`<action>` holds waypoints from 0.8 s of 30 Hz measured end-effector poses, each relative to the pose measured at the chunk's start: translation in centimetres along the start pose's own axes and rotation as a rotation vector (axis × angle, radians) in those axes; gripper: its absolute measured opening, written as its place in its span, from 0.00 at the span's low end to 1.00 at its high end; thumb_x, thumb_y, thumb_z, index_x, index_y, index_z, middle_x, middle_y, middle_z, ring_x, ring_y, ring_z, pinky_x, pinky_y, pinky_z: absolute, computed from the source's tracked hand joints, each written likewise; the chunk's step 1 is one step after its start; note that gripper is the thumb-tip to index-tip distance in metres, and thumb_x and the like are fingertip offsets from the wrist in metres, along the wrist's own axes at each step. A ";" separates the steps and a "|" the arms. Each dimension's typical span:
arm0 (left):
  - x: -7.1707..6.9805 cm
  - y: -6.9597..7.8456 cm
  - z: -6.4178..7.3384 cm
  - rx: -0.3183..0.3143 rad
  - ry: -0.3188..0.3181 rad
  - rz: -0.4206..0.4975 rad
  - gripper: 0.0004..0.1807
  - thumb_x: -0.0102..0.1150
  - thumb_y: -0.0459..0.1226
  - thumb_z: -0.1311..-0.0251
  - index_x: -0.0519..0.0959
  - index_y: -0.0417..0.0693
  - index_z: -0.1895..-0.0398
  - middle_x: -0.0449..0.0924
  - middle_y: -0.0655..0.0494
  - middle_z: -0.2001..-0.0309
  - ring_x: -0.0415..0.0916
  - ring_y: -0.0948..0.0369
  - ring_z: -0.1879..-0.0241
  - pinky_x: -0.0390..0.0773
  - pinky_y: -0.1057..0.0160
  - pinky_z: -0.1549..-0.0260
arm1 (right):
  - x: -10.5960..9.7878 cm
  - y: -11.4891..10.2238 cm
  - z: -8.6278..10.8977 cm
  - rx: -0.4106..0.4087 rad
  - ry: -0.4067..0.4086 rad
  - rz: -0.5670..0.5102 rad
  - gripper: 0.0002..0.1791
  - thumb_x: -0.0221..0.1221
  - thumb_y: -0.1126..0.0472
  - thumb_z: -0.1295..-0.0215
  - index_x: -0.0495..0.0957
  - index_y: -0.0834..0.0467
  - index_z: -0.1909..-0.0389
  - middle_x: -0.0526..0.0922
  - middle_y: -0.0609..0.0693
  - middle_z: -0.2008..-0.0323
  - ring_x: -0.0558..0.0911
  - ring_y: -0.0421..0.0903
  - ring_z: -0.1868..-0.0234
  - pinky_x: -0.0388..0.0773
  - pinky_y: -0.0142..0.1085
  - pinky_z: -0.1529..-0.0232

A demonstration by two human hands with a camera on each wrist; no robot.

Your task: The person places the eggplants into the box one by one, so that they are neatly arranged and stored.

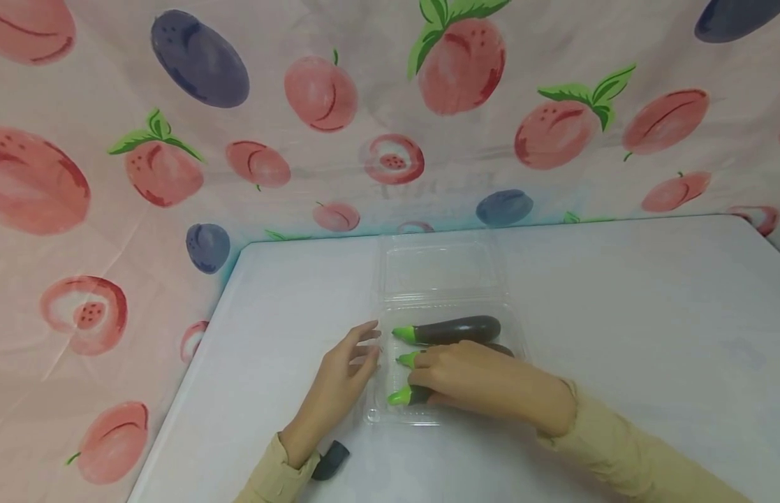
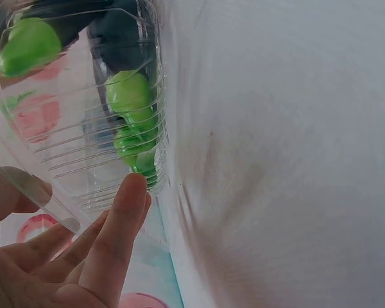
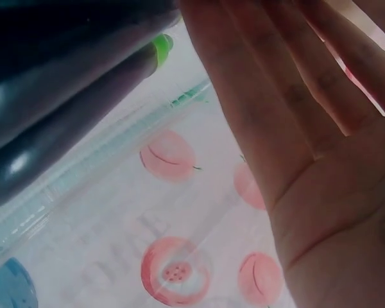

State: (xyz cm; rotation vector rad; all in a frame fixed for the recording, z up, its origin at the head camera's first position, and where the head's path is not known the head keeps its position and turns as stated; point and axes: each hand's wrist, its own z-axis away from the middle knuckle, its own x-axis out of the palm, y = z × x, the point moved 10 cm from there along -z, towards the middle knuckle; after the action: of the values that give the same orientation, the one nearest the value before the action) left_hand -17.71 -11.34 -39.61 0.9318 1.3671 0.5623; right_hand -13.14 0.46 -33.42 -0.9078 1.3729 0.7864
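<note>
A clear plastic clamshell box (image 1: 378, 412) lies with its lid folded back. Three dark eggplants with green stem ends lie side by side in it: the far eggplant (image 1: 459, 330), a middle one mostly covered by my hand, and the near eggplant (image 1: 420, 395). My right hand (image 1: 477, 377) reaches over the near two and holds the near eggplant, fingers on its far side and thumb on its near side. My left hand (image 1: 342, 377) is beside the box's left edge, fingers spread and relaxed. In the left wrist view, its fingertips (image 2: 129, 192) are right at the clear wall.
The box's clear lid (image 1: 436, 269) lies flat toward the back of the white table (image 1: 647, 314). A fruit-print cloth (image 1: 339, 188) hangs behind and on the left. A small black object (image 1: 332, 460) shows beside the left sleeve.
</note>
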 end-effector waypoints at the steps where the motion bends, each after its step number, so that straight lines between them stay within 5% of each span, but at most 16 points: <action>1: 0.0 0.0 0.0 -0.001 0.001 -0.001 0.24 0.53 0.36 0.27 0.67 0.47 0.30 0.77 0.48 0.39 0.80 0.51 0.44 0.84 0.59 0.49 | 0.1 0.0 -0.1 0.004 -0.004 -0.001 0.10 0.70 0.52 0.43 0.83 0.48 0.61 0.83 0.38 0.64 0.81 0.35 0.62 0.83 0.28 0.62; 24: -0.1 0.0 0.0 0.004 0.010 0.015 0.24 0.54 0.35 0.28 0.67 0.48 0.30 0.77 0.49 0.39 0.80 0.52 0.45 0.84 0.60 0.50 | 1.7 0.9 -0.4 0.043 -0.061 -0.049 0.10 0.71 0.54 0.43 0.86 0.48 0.61 0.84 0.39 0.64 0.82 0.35 0.63 0.83 0.30 0.62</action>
State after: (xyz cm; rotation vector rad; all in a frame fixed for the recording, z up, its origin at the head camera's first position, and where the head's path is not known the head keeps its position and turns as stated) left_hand -17.72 -11.40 -39.58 0.9442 1.3714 0.5766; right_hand -14.04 0.46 -35.18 -0.8741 1.3044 0.7393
